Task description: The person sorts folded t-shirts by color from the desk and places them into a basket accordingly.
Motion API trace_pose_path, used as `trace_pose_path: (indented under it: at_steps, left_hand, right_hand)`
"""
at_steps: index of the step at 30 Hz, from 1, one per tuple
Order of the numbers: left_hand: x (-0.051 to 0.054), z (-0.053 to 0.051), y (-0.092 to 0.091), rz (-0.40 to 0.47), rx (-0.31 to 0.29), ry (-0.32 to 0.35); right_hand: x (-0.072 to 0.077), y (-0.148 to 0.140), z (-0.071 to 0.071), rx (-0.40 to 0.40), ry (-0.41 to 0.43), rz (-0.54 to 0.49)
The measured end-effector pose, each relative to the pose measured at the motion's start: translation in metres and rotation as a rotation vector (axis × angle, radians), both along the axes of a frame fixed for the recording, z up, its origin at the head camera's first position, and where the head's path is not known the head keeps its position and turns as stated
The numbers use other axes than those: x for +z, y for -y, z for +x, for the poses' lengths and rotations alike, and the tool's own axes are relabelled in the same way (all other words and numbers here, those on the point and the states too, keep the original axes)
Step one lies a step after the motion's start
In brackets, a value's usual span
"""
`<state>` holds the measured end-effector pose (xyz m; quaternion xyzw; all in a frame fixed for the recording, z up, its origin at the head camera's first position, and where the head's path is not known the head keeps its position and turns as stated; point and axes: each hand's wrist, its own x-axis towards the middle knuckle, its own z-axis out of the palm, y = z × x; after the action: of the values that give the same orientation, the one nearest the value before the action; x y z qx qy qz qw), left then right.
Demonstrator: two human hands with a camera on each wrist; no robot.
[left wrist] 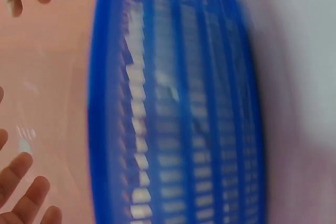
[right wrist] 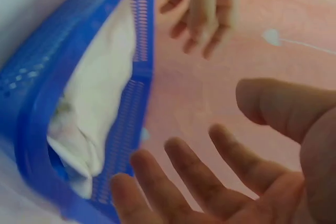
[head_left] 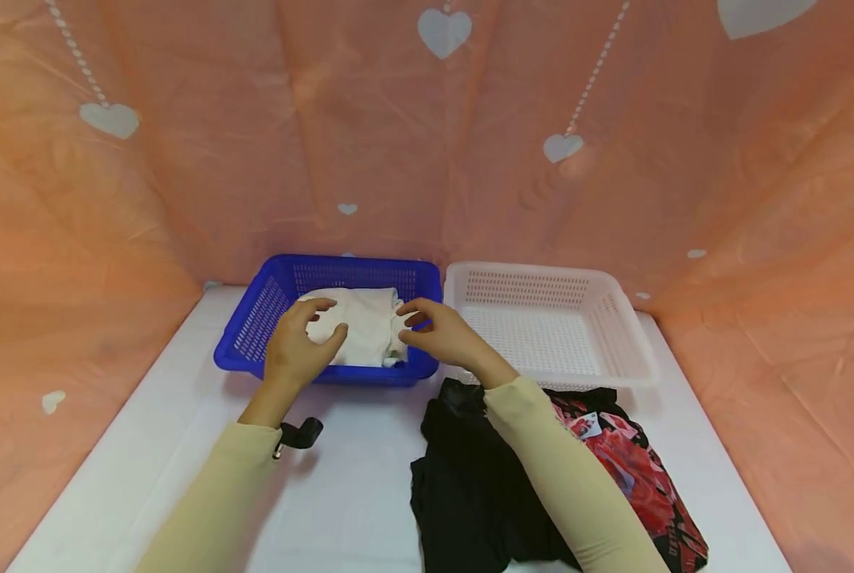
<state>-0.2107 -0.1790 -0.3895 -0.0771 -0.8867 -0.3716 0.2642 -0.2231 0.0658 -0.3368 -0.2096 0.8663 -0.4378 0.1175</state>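
A folded white cloth [head_left: 358, 330] lies inside the blue basket [head_left: 236, 362]. Over its left side hovers my left hand [head_left: 298, 346], fingers and thumb spread apart and holding nothing. My right hand [head_left: 441, 330] is above the basket's right rim, by the cloth's right end, its fingers loosely bent with nothing between them. In the right wrist view the right hand [right wrist: 226, 182] shows relaxed fingers outside the blue basket [right wrist: 37, 114], with the cloth [right wrist: 102, 82] inside and the left hand [right wrist: 202, 9] beyond. The left wrist view shows the basket's slotted side [left wrist: 178, 103] close up.
To the right of the blue basket stands a white basket [head_left: 627, 334]. Black clothing [head_left: 462, 485] and a red-and-black patterned garment [head_left: 645, 485] lie on the white table [head_left: 355, 509], under my right forearm. A patterned pink-orange sheet [head_left: 398, 143] rises behind the baskets and at the sides.
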Motion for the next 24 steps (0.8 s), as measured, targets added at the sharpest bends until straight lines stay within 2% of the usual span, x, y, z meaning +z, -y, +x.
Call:
trace_pose_path:
  at_steps: [3, 6, 11, 17, 21, 24]
  left_hand:
    - [0.002, 0.012, -0.013, 0.006, -0.062, -0.026]
    - [0.003, 0.025, -0.026, 0.007, -0.116, -0.014]
    - [0.005, 0.049, -0.049, 0.035, -0.208, 0.071]
    - [0.006, 0.070, -0.072, 0.074, -0.302, 0.147]
    - [0.000, 0.081, -0.085, 0.080, -0.329, 0.198]
    - [-0.013, 0.090, -0.095, 0.103, -0.323, 0.281]
  right_hand:
    - [0.005, -0.019, 0.009, 0.027, -0.027, 0.001]
    - [0.007, -0.039, 0.020, 0.036, -0.047, 0.008]
    - [0.006, -0.068, 0.040, 0.024, -0.077, 0.031]
    - [-0.001, -0.099, 0.063, -0.003, -0.061, 0.039]
    - [-0.012, -0.117, 0.074, -0.033, -0.030, 0.050]
    - [-0.023, -0.129, 0.084, -0.069, -0.008, 0.084]
